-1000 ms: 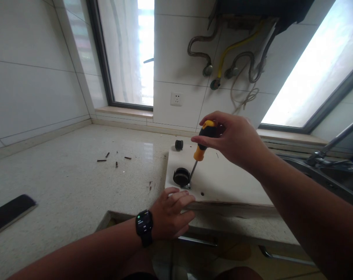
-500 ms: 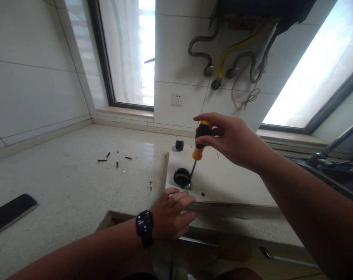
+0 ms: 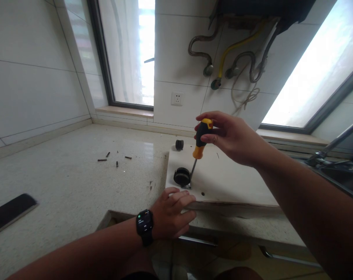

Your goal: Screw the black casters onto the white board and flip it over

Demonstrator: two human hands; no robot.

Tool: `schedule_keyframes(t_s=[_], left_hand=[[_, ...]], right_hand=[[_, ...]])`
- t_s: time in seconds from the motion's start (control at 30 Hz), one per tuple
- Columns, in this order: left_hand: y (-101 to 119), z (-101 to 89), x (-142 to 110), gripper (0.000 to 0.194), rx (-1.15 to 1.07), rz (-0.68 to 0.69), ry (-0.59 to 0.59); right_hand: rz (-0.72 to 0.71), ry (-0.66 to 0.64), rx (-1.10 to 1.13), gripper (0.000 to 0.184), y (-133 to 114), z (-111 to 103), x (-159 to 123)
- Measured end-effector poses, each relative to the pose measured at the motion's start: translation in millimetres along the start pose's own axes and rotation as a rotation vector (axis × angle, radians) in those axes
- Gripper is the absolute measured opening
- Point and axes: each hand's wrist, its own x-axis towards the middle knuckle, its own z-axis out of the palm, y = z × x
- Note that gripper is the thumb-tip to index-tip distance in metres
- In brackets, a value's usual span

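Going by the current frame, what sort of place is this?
Most likely a home kitchen: a metal sink with a faucet, a long speckled countertop, and cabinet handles below.

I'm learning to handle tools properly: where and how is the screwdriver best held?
Probably by the thick handle of the screwdriver, coming from above and the right, where the right hand has it: that end points up and leans right, while the thin shaft runs down close beside the nearer black caster, leaving little room there.
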Motion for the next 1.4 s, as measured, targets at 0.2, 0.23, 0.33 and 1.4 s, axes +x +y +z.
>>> schedule_keyframes(t_s=[0.2,0.23,0.33,1.4], left_hand=[[0,0.1,1,0.02,0.012,-0.02,-0.01],[0,0.1,1,0.02,0.008,-0.023,-0.007],[-1,-0.1,1,0.02,0.016,-0.029,-0.014],[-21,4.4,0,0.05,-0.557,-0.931,0.222]], right_hand=[[0.076,0.293,-0.311,0.051,-3,14,-7],[0.084,0.322,-0.349,0.052,-3,14,-8],[0.075,0.298,-0.359,0.054,-3,13,-10],[0.072,0.231,-0.08,0.054,16,2,-3]])
